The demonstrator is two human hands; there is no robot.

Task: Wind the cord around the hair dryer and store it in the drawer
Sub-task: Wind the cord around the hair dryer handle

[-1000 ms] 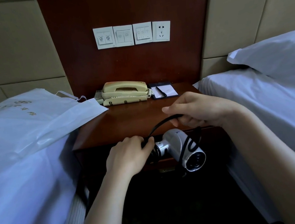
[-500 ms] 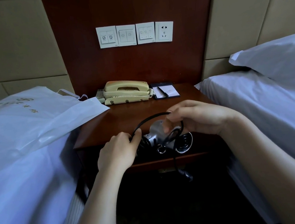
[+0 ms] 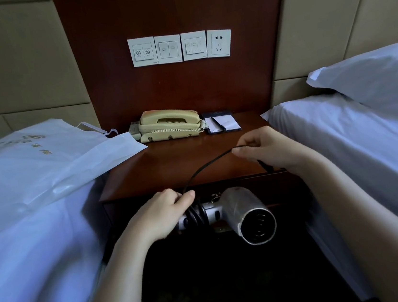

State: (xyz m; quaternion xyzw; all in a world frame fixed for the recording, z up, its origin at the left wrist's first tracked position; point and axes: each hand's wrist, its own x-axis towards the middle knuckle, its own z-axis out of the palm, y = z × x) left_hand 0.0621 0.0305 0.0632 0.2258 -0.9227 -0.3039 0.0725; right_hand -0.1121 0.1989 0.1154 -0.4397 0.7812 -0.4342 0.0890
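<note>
**A:** Down low, the dark floor (image 3: 222, 286) runs as a narrow lane between the left bed (image 3: 29, 247) and the right bed (image 3: 342, 145), mattress edges hemming both forearms. Ahead, the front edge of the nightstand (image 3: 170, 169) closes the lane.

**B:** And the hair dryer (image 3: 245, 210) hangs right there, in front of that edge and below the tabletop, in the air, nozzle pointing our way and to the right. The nightstand's face behind it is too dark to read.

**A:** What's crowding in?

**B:** A white plastic bag (image 3: 44, 164) spills off the left bed, one corner overlapping the tabletop's left side. At the back, a beige telephone (image 3: 169, 124), and just beside it a notepad (image 3: 222, 124) with a pen (image 3: 220, 124) lying across. The middle of the tabletop is bare wood. A pillow (image 3: 372, 79) sits on the right bed; up the wood panel, a row of switches (image 3: 168, 48) and a socket (image 3: 219, 43).

**A:** Hands?

**B:** Left hand (image 3: 160, 215), knuckles up, fingers curled round the dryer's handle, where black loops are already wound. The cord (image 3: 205, 167) rises from its thumb, stretched up and right across the tabletop.

**A:** To the right hand (image 3: 265, 150), held above the tabletop's right side, pinching the cord between thumb and fingertips, the tail dropping beneath the palm.
</note>
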